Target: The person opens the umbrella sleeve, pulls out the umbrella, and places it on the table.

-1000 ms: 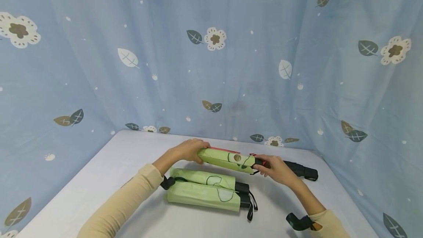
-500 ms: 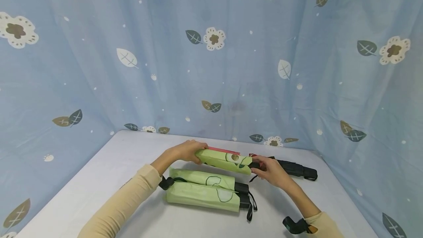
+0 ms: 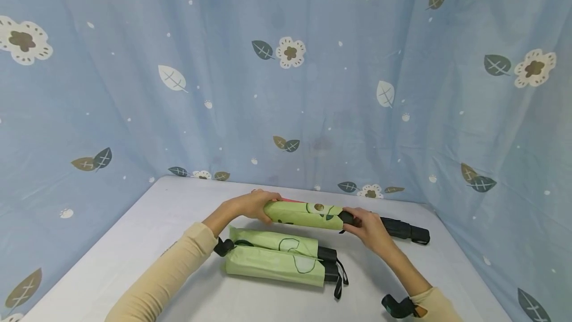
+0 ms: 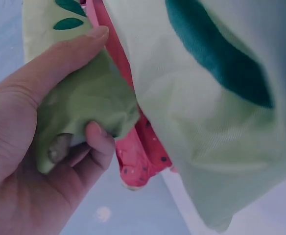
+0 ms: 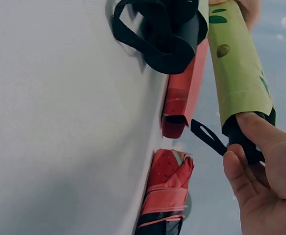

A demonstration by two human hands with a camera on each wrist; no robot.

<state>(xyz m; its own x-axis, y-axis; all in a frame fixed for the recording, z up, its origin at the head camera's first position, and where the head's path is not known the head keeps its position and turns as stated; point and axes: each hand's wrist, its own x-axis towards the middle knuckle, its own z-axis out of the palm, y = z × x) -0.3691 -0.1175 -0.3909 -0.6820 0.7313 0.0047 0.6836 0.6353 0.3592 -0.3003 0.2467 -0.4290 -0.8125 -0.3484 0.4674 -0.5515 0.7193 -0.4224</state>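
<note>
Both hands hold a folded umbrella [image 3: 297,214] in a green avocado-print sleeve, raised over the far part of the table. My left hand [image 3: 256,204] grips the closed end of the sleeve; in the left wrist view the thumb lies on top and the fingers curl beneath. At the other end, my right hand [image 3: 367,226] pinches the black handle [image 5: 246,139], which sticks out of the sleeve's mouth. A wrist strap [image 5: 209,137] dangles beside it. Two more green sleeved umbrellas, a rear one [image 3: 263,239] and a front one [image 3: 272,266], lie side by side nearer to me.
Behind the held umbrella lies a red watermelon-print sleeve [image 5: 179,98], partly hidden. A red and black folded umbrella [image 5: 166,183] rests to its right, its black end [image 3: 404,230] showing past my right hand. A blue printed curtain [image 3: 321,88] surrounds the white table [image 3: 187,195].
The held umbrella has rolled slightly, its pit print shifting up and away from me, and its handle end has risen a little. My right hand's fingers have shifted on the handle.
</note>
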